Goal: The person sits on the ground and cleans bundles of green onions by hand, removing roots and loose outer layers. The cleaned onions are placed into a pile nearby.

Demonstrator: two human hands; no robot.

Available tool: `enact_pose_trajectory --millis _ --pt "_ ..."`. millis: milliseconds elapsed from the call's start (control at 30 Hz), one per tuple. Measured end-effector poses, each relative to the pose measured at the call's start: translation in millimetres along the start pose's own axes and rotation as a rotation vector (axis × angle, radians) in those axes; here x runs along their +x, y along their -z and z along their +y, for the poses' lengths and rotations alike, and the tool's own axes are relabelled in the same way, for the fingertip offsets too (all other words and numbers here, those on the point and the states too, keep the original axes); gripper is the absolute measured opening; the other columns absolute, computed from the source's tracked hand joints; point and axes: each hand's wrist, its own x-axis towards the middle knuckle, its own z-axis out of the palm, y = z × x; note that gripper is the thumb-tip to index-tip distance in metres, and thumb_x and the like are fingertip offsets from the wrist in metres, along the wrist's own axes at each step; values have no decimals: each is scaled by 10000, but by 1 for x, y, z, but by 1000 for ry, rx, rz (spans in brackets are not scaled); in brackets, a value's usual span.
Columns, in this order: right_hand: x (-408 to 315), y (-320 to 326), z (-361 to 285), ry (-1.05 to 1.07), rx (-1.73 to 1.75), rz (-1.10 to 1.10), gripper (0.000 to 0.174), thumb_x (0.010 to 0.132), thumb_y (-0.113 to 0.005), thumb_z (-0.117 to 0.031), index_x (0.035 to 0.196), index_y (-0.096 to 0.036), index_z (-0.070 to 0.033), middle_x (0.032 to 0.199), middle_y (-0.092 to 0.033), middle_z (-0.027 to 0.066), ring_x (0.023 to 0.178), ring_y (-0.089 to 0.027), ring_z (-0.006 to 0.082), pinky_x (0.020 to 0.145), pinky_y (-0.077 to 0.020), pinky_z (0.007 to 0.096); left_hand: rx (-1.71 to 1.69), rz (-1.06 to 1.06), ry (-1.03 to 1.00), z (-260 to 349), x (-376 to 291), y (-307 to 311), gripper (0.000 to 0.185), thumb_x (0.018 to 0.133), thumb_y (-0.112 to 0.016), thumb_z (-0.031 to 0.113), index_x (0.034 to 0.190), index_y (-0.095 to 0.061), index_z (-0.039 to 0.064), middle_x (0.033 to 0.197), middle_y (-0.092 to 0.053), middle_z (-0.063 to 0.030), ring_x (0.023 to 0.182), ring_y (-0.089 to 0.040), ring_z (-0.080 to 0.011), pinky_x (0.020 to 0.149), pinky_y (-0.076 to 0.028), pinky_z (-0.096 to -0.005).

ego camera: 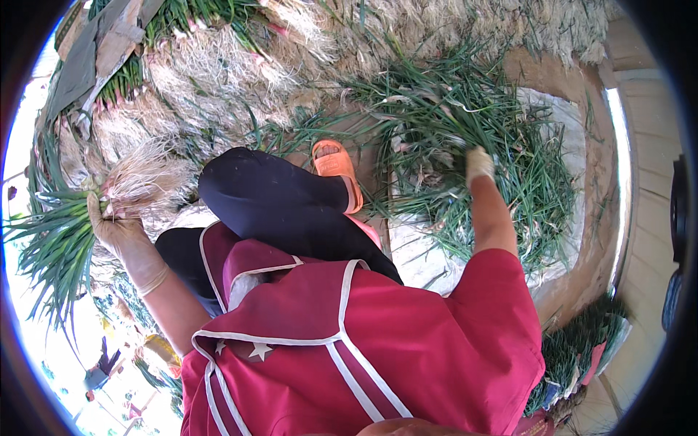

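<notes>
My left hand (119, 231), in a thin pale glove, is closed around the stems of a bunch of green onions (62, 231). The bunch's long white roots (146, 177) point up and to the right, and its green leaves fan out to the left. My right hand (480, 162), gloved too, reaches into a loose heap of green onion leaves (523, 199) on the right. Its fingertips are partly hidden and blurred, so whether it grips any leaves is unclear.
Stacked green onions (218, 82), roots outward, form a bank along the far side. The leaf heap lies on a white sheet (570, 131). An orange sandal (341, 174) is on my foot beside it. Another onion bundle (578, 349) lies at the lower right, near a wall-like panel (646, 218).
</notes>
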Motion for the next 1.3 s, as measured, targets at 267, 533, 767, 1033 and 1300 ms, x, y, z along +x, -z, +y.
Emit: enact_pose_trajectory --millis 267,533,767,1033,1300 --pt "-119 8 224 -619 -67 -308 483 855 -649 -295 1308 -548 -158 1282 -598 45 1280 -495 230 906 -495 473 -19 41 -49 6 36 -10 221 867 -646 127 1006 -615 -41 929 -680 -164 738 -663 -223 594 -581 -304" --pt "65 179 -22 135 204 131 816 783 -614 -622 1440 -400 -188 1477 -395 127 1428 -236 310 1108 -207 571 66 187 -101 20 58 36 336 900 -563 106 1202 -580 -41 1173 -619 -211 1048 -613 -289 901 -534 -427" --pt "129 174 -259 470 -235 -239 1204 667 -597 -785 1516 -161 -52 1575 -163 171 1465 -79 344 1147 -83 566 76 152 30 52 30 63 327 909 -569 191 1137 -591 -43 1120 -635 -211 1028 -613 -332 884 -517 -506" --pt "-10 96 -243 1045 -580 -169 1408 549 -803 -636 1529 73 -133 1571 -116 217 1452 -123 372 1112 -112 618 38 299 -47 63 7 111 341 910 -551 178 1166 -587 -43 1155 -626 -214 1059 -603 -341 933 -487 -518" --pt "-21 20 -248 995 -551 59 1070 799 -697 -370 1537 62 -210 1450 -389 155 1292 -433 323 1082 -280 489 52 292 3 57 -4 140 407 901 -549 243 1220 -551 -9 1263 -563 -228 1172 -534 -394 994 -402 -605"
